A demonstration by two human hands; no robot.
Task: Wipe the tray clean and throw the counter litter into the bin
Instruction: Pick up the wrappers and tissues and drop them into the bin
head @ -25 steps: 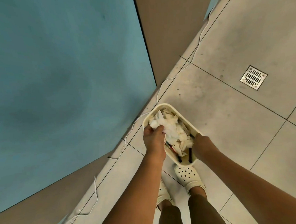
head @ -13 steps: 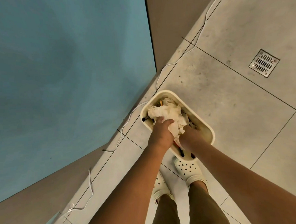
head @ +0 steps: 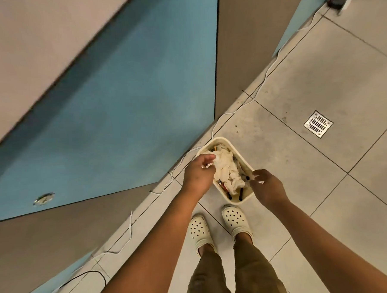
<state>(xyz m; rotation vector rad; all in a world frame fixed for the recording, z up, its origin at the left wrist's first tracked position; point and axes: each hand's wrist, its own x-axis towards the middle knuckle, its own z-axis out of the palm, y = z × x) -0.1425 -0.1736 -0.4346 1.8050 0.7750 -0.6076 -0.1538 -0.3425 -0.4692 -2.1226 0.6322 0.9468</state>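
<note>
White crumpled tissue [head: 225, 167] fills the bin [head: 241, 157] lengthwise; left hand [head: 199, 174] pinches its near edge, right hand [head: 267, 187] hovers loosely open, empty.

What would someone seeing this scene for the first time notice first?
Most likely the cream bin on the tiled floor just ahead of the person's feet, heaped with crumpled white tissue. Both hands hover over it: the left hand at its left rim touches the tissue, the right hand at its right rim. Further right, a metal floor drain glints in the tiles.
</note>
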